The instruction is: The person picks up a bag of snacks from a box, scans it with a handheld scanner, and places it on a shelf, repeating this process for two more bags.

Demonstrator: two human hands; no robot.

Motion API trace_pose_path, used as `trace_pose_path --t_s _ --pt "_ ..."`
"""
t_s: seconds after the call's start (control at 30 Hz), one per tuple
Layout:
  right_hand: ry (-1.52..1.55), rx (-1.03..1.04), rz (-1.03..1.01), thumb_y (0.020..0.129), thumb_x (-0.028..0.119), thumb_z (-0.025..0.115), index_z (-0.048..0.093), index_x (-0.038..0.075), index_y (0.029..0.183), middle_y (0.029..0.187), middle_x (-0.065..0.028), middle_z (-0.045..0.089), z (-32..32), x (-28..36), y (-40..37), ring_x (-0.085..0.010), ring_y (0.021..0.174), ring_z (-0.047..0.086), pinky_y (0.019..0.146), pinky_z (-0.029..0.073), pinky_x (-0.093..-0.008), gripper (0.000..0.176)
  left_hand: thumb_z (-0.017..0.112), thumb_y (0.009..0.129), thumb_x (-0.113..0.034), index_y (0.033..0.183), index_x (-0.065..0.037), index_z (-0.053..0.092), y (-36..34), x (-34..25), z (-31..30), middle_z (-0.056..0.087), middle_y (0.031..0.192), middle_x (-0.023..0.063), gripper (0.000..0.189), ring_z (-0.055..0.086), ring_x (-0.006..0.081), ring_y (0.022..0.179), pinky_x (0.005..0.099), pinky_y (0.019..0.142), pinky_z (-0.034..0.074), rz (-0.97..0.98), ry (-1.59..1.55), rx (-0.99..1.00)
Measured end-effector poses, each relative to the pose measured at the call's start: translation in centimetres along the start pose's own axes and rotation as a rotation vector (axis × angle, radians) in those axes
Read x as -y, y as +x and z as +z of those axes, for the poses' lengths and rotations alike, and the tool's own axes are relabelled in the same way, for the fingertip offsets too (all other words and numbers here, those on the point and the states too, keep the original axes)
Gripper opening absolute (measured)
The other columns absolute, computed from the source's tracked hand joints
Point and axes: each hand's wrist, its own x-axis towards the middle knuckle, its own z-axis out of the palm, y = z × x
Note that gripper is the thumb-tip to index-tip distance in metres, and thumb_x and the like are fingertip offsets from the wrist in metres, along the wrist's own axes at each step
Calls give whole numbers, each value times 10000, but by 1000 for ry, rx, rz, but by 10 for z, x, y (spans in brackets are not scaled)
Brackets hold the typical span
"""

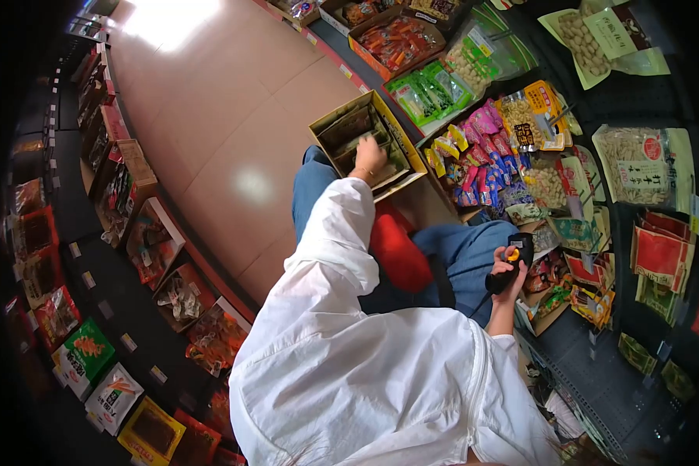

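Note:
My left hand (371, 158) reaches down into an open cardboard box (408, 180) with a yellowish rim, its fingers curled among flat, dark packets (351, 126). Whether one of the packets is between the fingertips is hidden. The box sits tilted in front of my knees, beside the right-hand shelf. In my right hand (509, 286) is a black handheld scanner (523, 247) with a yellow button, held above my thigh with the fingers wrapped around it. A red cloth-like thing (400, 248) lies between my legs.
To the right, boxes of wrapped candies (481, 155) and green packets (431, 92) line the shelf, below hanging bags of nuts (641, 167). Another shelf with packaged goods (85, 353) runs along the left. Between them lies the tiled aisle floor (233, 101).

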Motion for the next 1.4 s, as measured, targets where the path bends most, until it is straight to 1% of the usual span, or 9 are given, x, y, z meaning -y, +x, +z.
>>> trace_pose_path --t_s 0.13,0.23,0.4,0.57,0.67,0.83,0.97,1.23,1.4 --pt "2 -47 -23 769 200 541 479 71 1089 1103 -80 386 4 -2 5 -103 697 482 685 436 -262 351 551 675 -171 879 -18 576 42 -3 -47 480 978 203 256 484 376 899 437 767 423 -76 1 -105" --pt "-18 -73 -18 767 204 545 485 73 1082 1096 -81 397 7 -1 8 -103 694 488 679 435 -258 346 564 676 -221 886 -46 607 48 9 -72 454 1034 139 277 439 313 1010 443 782 412 -145 415 93" --pt "-14 -132 -26 768 223 543 494 82 1075 1107 -85 415 5 -2 9 -101 669 499 660 434 -240 341 482 773 -212 1037 -105 590 51 51 -65 253 1336 143 304 273 307 1200 481 865 339 -143 742 351" --pt "-73 -173 -52 770 234 539 498 95 1075 1099 -88 434 6 -2 10 -97 663 494 655 432 -236 338 467 791 -224 1084 -124 562 60 62 -61 238 1354 116 324 250 308 1218 492 868 331 -236 745 430" --pt "-93 -187 -57 768 238 539 499 103 1076 1088 -90 444 7 -2 11 -93 658 489 656 431 -236 338 521 733 -168 1048 -77 564 65 65 -67 345 1243 178 330 290 326 1185 471 878 356 -199 631 554" --pt "-93 -188 -48 761 238 544 499 114 1077 1083 -88 447 7 -3 12 -87 656 479 656 426 -235 342 539 729 -221 1035 -57 565 63 61 -68 451 1143 145 348 418 294 1090 368 861 401 -189 618 543" --pt "-90 -220 -51 755 238 551 501 118 1074 1077 -84 448 8 -1 12 -84 650 472 650 423 -234 344 563 706 -240 1003 -61 582 66 62 -64 490 1088 136 348 433 292 1070 385 835 413 -156 672 521" --pt "-77 -238 -61 747 216 558 498 112 1078 1067 -67 432 9 -2 11 -83 642 471 648 424 -241 352 490 720 -47 748 -25 553 79 61 -56 550 848 154 72 539 320 807 389 672 465 222 561 94" --pt "-36 -178 -39 759 246 547 506 115 1066 1077 -99 448 7 -1 11 -89 652 472 663 427 -239 336 496 697 -29 832 -15 508 65 13 -47 549 822 181 137 542 345 768 425 653 456 258 364 80"
